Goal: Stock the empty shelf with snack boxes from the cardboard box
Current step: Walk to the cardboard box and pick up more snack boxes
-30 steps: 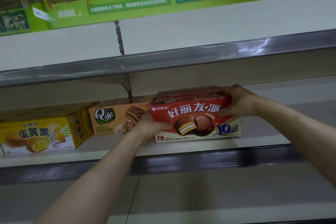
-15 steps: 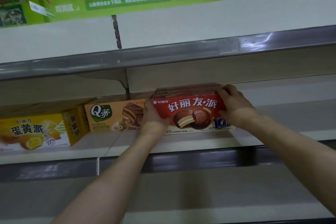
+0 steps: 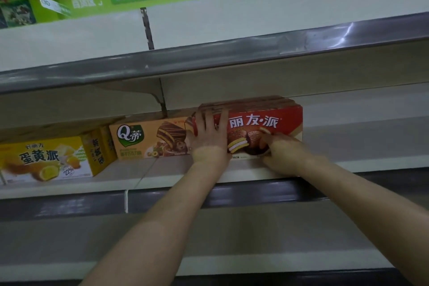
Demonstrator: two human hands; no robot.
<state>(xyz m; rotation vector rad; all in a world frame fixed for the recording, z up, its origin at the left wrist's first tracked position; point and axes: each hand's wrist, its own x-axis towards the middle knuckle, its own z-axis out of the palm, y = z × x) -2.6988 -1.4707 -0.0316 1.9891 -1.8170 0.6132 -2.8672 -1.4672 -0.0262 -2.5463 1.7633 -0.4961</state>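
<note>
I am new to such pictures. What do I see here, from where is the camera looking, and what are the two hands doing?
No machine here: a person works with bare hands, and one camera on the head looks forward and down. On the shelf stand a yellow box, an orange box and a red box, in a row. The left hand lies flat on the red box's front; the right hand touches its lower front.

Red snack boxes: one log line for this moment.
left hand: flat on red snack boxes | right hand: presses front | on shelf beside orange box
</note>
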